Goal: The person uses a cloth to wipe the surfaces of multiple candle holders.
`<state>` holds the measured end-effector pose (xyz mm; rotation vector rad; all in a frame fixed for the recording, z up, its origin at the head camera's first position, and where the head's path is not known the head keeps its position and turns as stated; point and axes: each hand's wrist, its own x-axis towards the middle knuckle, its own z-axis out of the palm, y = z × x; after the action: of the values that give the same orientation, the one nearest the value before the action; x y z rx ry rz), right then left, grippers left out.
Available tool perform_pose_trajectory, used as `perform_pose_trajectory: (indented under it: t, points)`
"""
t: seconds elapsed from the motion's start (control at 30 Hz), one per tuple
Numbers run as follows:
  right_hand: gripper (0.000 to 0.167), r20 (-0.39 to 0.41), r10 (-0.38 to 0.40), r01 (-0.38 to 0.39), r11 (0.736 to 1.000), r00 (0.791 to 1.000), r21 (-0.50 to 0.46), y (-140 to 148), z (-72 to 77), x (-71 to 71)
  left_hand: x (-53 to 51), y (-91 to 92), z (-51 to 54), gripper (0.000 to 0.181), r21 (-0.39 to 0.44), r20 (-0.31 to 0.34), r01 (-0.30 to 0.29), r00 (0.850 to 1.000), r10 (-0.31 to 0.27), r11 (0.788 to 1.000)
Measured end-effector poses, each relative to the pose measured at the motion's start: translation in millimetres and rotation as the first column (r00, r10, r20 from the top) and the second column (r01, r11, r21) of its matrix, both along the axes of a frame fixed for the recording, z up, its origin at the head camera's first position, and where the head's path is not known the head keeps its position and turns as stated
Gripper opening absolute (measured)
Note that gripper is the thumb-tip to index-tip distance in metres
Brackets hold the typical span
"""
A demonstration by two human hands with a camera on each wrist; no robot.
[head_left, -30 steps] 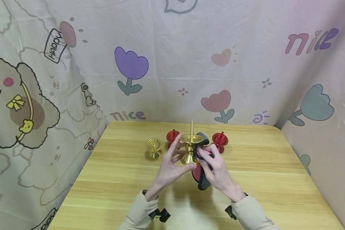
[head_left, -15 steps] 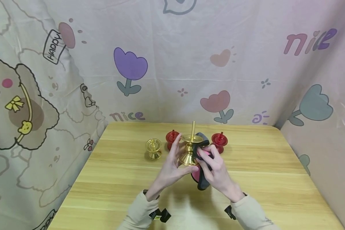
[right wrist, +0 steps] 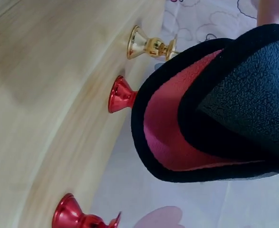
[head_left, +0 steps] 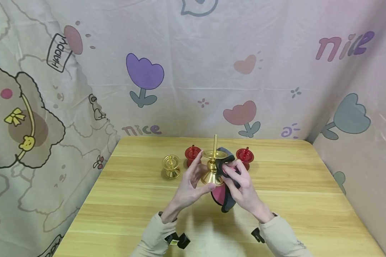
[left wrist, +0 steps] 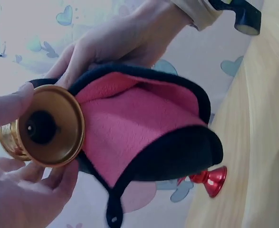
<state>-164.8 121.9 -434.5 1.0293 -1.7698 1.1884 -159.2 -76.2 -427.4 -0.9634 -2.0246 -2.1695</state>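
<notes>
My left hand (head_left: 189, 185) holds a gold candle holder (head_left: 212, 177) upright above the table, thumb at its base and fingers behind it; the holder's thin spike points up. In the left wrist view the hollow underside of the holder (left wrist: 65, 128) shows between thumb and fingers. My right hand (head_left: 245, 187) pinches a pink and dark grey cloth with black edging (head_left: 219, 195) against the holder's right side. The cloth (left wrist: 125, 128) hangs in folds beside the base. In the right wrist view the cloth (right wrist: 165, 128) covers most of the hand.
On the wooden table (head_left: 132, 214) a small gold holder (head_left: 172, 167) stands left of my hands. Behind them stand two red holders, one (head_left: 192, 153) at the left and one (head_left: 245, 155) at the right. Printed curtains (head_left: 193, 71) hang behind the table and at its sides.
The large gold holder tilts slightly between frames, and my left thumb has shifted a little along its base. The lower part of the cloth has swung slightly left. The small holders stay put.
</notes>
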Motion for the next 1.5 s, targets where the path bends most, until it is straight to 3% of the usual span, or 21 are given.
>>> perform_pose_trajectory:
  t: [0.1,0.2,0.37,0.53,0.63,0.8,0.87,1.07,1.27,1.37,1.5]
  points:
    - [0.03,0.023,0.009,-0.008,1.0,1.0,-0.013,2,-2.1,-1.8,0.1,-1.2,-0.2,0.095,0.014,0.063,0.077,0.995,-0.078,0.997]
    - [0.031,0.008,-0.028,0.028,1.0,1.0,0.011,3,-2.8,-1.5,1.8,0.3,1.7,0.098,-0.011,0.1,0.091,0.991,-0.09,0.996]
    - [0.033,-0.087,-0.132,0.139,0.987,0.987,0.084,-1,1.9,4.0,5.4,6.1,5.1,0.105,-0.055,0.065,0.004,0.998,-0.001,0.998]
    - [0.033,-0.133,-0.207,0.225,0.964,0.969,0.14,-4,8.3,9.9,9.4,10.1,6.9,0.11,-0.079,0.025,-0.091,0.995,0.093,0.993]
    - [0.033,-0.114,-0.174,0.187,0.975,0.978,0.121,-3,7.1,9.2,9.3,9.2,7.1,0.109,-0.064,0.016,-0.087,0.996,0.088,0.994]
    - [0.032,-0.043,-0.034,0.035,0.999,0.998,0.032,1,2.0,3.1,5.4,4.5,3.9,0.101,-0.024,0.012,-0.006,1.0,0.006,1.0]
    - [0.032,-0.027,-0.007,0.007,1.0,1.0,0.014,3,0.7,0.8,3.4,2.4,2.3,0.099,-0.045,-0.009,0.01,1.0,-0.011,0.999]
    - [0.032,-0.071,-0.076,0.08,0.995,0.995,0.059,5,0.6,1.4,3.7,-0.8,2.7,0.103,-0.191,-0.086,-0.067,0.995,0.051,0.979]
    - [0.031,-0.138,-0.158,0.177,0.976,0.978,0.131,3,3.2,6.0,6.4,-0.3,6.0,0.11,-0.157,-0.058,-0.113,0.993,0.105,0.981]
    - [0.031,-0.141,-0.132,0.149,0.981,0.981,0.121,2,4.3,7.2,6.8,-3.3,7.2,0.107,-0.118,-0.025,-0.066,0.998,0.063,0.991]
    - [0.031,-0.093,-0.036,0.041,0.997,0.995,0.058,2,5.4,5.1,6.0,-9.2,7.9,0.101,-0.064,0.017,0.045,0.999,-0.044,0.997]
